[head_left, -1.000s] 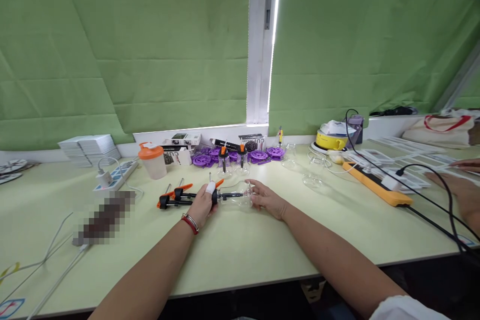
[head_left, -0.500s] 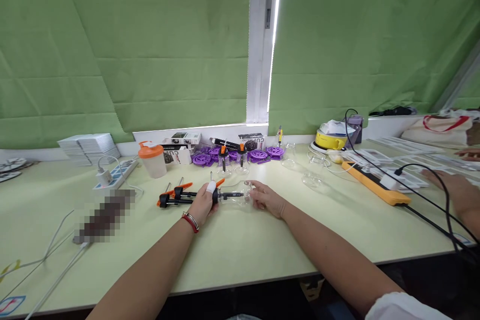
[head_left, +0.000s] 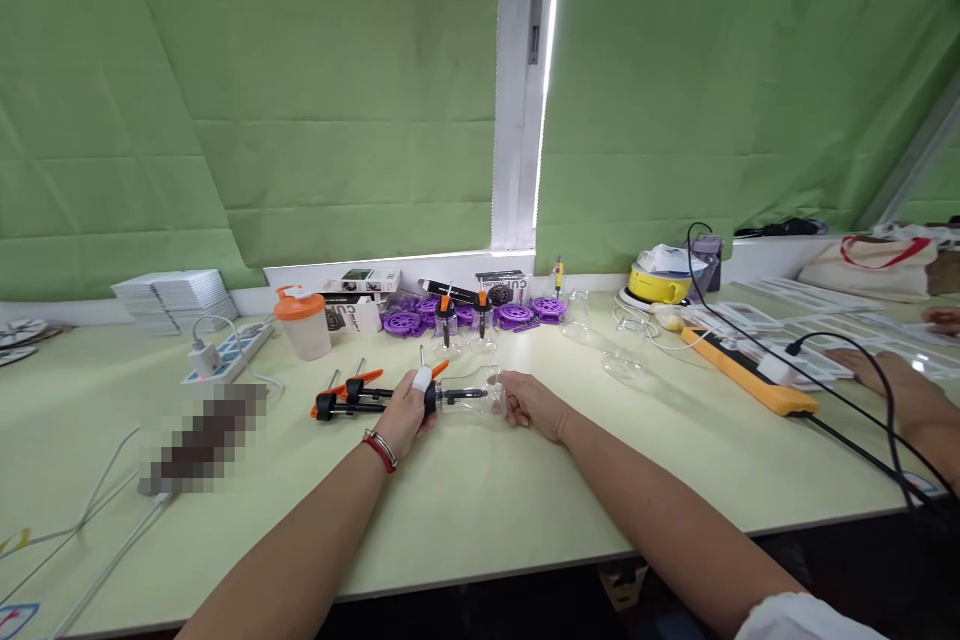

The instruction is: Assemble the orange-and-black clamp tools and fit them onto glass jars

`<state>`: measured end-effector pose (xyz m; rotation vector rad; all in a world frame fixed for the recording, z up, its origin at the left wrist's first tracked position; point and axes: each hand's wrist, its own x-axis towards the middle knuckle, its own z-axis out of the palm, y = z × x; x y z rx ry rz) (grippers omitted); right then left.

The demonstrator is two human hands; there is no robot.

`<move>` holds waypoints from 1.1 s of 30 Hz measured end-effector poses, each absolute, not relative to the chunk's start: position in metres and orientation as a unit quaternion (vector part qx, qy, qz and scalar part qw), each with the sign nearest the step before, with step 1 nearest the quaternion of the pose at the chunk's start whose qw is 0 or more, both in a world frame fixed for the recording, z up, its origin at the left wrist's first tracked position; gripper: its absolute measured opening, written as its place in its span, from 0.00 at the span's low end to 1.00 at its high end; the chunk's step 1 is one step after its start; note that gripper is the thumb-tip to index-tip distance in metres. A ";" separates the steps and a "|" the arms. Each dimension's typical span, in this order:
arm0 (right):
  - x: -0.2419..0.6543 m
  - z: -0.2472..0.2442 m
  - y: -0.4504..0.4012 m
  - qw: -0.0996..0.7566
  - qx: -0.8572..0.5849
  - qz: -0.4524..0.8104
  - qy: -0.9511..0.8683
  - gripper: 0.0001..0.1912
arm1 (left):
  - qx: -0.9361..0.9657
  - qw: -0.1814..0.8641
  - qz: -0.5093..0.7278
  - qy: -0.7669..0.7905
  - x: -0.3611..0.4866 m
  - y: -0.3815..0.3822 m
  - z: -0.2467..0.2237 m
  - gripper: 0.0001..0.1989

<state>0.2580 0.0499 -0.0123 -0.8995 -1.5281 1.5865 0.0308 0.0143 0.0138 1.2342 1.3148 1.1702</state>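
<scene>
A clear bottle (head_left: 466, 402) lies sideways between my hands, just above or on the table; I cannot tell which. My left hand (head_left: 406, 412) is closed around the black bottle top with an orange lever (head_left: 439, 372), at the bottle's neck. The top's dark tube (head_left: 466, 393) runs inside the bottle. My right hand (head_left: 535, 405) grips the bottle's base end, fingers curled round it. Beside my left hand lie two more black tops (head_left: 325, 407) with orange levers and black tubes. Behind stand two clear bottles (head_left: 445, 330) fitted with such tops.
Two clear bottles without tops (head_left: 624, 360) stand right of centre. Purple plastic wheels (head_left: 403, 323), boxes (head_left: 360, 317) and an orange-lidded shaker (head_left: 304, 328) are at the back. An orange power strip (head_left: 765, 390) with cables lies right, near another person's hand (head_left: 874, 375).
Both hands keep their hold on the bottle and its top, with barely any movement. The view has shifted slightly. The other person's hand at the right has moved a little left.
</scene>
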 end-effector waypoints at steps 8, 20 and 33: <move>0.260 -0.008 0.045 0.397 -0.317 0.626 -0.591 0.34 | 0.488 0.481 0.480 0.548 0.030 0.014 0.017 0.22; 0.261 -0.005 0.042 0.384 -0.316 0.625 -0.602 0.37 | 0.477 0.486 0.487 0.547 0.029 0.017 0.014 0.21; 0.260 -0.004 0.041 0.373 -0.316 0.621 -0.613 0.37 | 0.479 0.482 0.486 0.549 0.031 0.017 0.016 0.22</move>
